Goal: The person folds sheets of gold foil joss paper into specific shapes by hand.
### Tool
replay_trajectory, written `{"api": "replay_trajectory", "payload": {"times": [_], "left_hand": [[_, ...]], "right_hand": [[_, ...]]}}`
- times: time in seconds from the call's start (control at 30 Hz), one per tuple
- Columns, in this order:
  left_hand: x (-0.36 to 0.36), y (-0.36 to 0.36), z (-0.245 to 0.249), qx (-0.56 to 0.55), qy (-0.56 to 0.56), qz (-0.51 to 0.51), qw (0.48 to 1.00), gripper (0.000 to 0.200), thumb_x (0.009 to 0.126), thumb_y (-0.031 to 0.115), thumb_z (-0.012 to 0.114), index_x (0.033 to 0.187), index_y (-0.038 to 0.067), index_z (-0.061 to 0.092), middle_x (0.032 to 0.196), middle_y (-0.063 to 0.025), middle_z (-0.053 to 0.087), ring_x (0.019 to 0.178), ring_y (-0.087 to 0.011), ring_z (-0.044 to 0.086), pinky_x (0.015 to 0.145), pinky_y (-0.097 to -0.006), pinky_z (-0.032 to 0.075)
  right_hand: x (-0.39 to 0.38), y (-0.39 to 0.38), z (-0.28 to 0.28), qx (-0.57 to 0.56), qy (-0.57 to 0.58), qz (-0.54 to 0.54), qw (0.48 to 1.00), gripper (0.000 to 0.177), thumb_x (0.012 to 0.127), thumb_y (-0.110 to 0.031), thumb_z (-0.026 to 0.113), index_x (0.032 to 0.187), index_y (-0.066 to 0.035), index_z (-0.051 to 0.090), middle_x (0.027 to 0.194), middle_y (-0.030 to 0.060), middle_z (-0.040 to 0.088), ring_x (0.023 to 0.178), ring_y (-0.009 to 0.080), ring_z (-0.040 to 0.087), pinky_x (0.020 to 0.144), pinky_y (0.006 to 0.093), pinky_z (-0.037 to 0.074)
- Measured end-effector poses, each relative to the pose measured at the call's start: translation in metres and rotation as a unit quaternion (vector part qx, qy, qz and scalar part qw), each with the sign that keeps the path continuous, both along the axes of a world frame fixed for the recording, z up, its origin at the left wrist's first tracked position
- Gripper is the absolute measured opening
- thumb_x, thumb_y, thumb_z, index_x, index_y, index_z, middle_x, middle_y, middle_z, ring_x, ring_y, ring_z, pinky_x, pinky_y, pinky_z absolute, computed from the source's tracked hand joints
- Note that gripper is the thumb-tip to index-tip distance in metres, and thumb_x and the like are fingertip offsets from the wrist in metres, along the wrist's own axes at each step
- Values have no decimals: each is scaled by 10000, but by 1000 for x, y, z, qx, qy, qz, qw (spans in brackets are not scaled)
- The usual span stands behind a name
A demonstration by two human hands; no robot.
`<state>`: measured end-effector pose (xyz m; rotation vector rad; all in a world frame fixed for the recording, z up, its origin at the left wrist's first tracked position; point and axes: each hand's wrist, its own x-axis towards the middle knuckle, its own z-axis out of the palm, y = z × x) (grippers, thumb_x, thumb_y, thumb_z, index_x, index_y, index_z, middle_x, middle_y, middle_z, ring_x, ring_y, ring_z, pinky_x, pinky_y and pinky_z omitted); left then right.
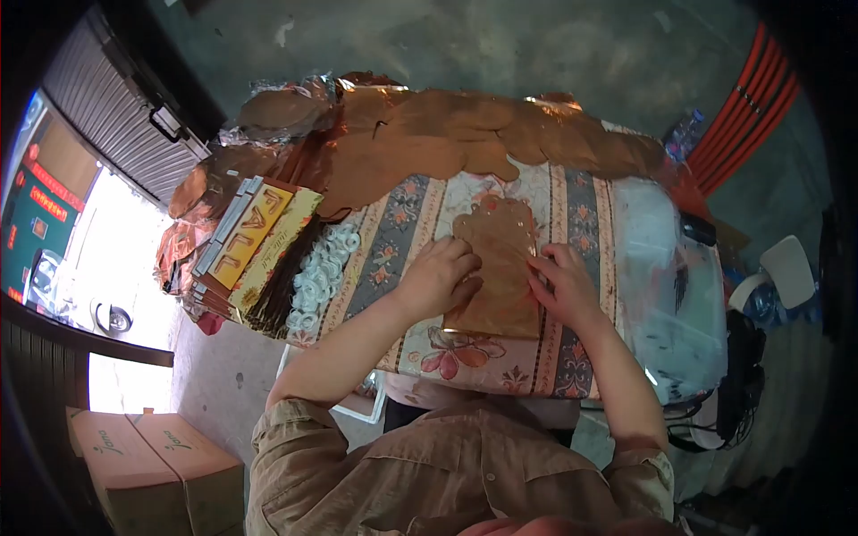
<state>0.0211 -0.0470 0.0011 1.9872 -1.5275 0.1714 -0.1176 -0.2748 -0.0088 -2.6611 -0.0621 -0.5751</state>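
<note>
Both hands rest on 1 foil sheet [497,286], a copper-coloured cut-out with a scalloped top, which lies flat on the flowered tablecloth [393,234] right in front of the person. The left hand [438,279] is curled, with its knuckles bent over the sheet's left edge. I cannot tell whether it grips the edge or only presses down on it. The right hand [563,288] lies along the right edge, and its fingertips seem to pinch the foil there.

The sheet looks thin and shiny, so the main risk is creasing or tearing. If 1 hand drags while the other pins, the foil may buckle between them, and the scalloped top could rip at a notch. The near end of the sheet reaches the table's edge just below the hands, so a careless push towards the body could slide it off.

Beyond the hands lies a big pile of foil cut-outs [465,134], and a sleeve sweeping forward could scatter them. To the left of the left hand are white rings [322,268], dark tassels [281,288] and stacked boxes [243,238] close to the edge. An elbow swung out that way might knock them down. To the right of the right hand sits a clear plastic bag [672,286], which could snag a wrist.
</note>
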Motion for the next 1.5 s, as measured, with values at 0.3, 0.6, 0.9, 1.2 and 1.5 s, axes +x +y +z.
{"api": "replay_trajectory", "payload": {"times": [0.3,0.6,0.9,1.2,1.5], "left_hand": [[-1,2,9,-27,-2,-31,999,194,755,124,718,926,60,653,948,-89,609,914,-294,593,785,-387,491],[-7,1,5,19,-12,-38,999,191,775,158,705,939,80,649,984,-80,598,913,-298,573,785,-386,483],[-8,2,-1,15,-8,-31,999,201,787,169,699,958,88,633,1008,-84,577,959,-291,551,825,-384,471],[-12,3,-7,-12,-17,-16,1000,190,786,128,696,942,57,616,997,-102,578,926,-302,555,813,-393,476],[-11,4,-7,-17,15,-18,1000,198,758,105,715,925,40,631,1000,-114,591,931,-315,562,811,-397,483]], "right_hand": [[0,-3,1,-9,-6,12,1000,282,797,-113,702,1061,-29,648,1070,127,546,1036,321,529,878,394,442],[-1,-6,-1,-3,-5,13,1000,275,775,-153,719,1029,-64,667,1082,102,539,1049,302,528,893,397,438],[38,-33,4,121,118,9,986,250,784,-140,741,984,-26,644,832,72,601,788,210,608,708,321,474],[79,-43,29,469,343,-126,804,238,758,-144,791,797,-8,599,729,89,660,536,150,636,398,240,449],[93,-52,24,491,436,-78,751,142,799,-82,749,815,-65,609,707,26,659,516,90,598,401,206,396]]}}
